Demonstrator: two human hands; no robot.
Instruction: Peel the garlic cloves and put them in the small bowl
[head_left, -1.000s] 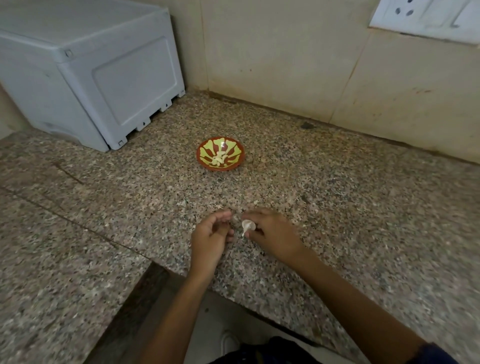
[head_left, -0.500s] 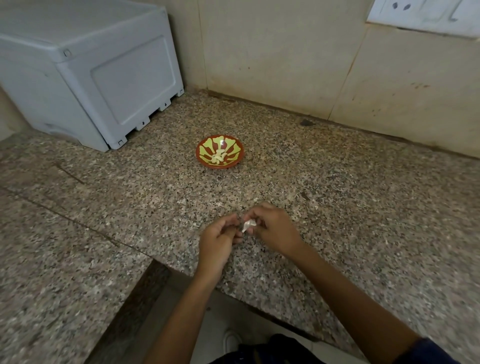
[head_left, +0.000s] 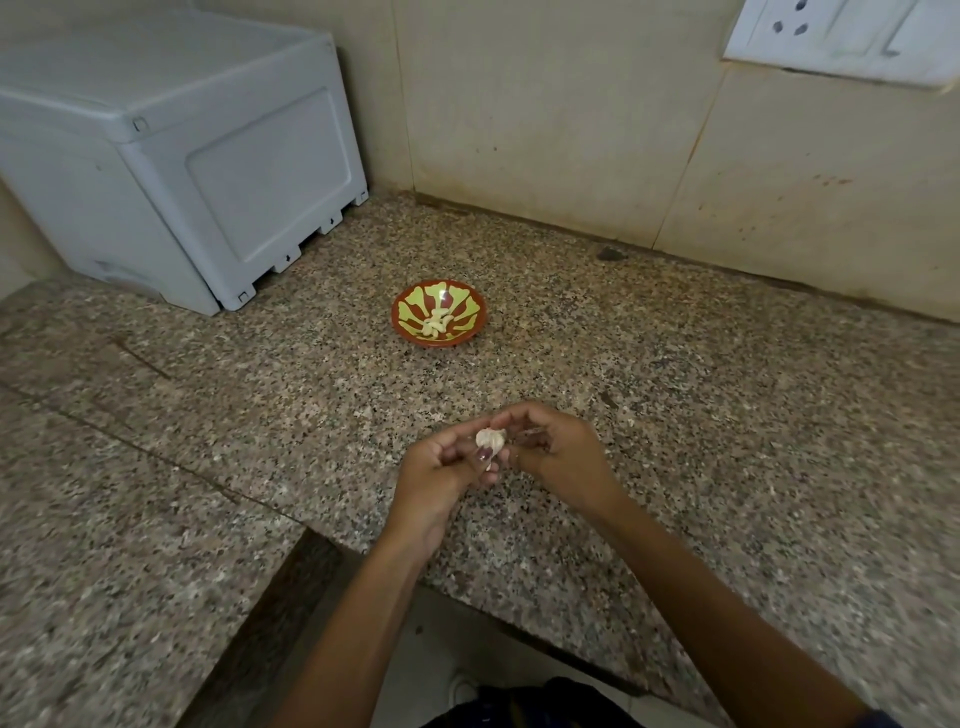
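Since a second ago, both hands are raised slightly; the garlic clove (head_left: 490, 439) is pinched between left hand (head_left: 447, 470) and right hand (head_left: 558, 454), near the bowl (head_left: 439, 318).

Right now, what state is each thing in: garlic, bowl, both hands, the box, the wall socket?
Garlic: off the counter, between both hands, papery skin still on.
Small bowl: upright on the counter, a few peeled cloves inside.
Left hand: fingers curled, holding the garlic.
Right hand: fingers curled round the garlic.
Grey box: closed, against the wall.
Wall socket: nothing plugged in where visible.
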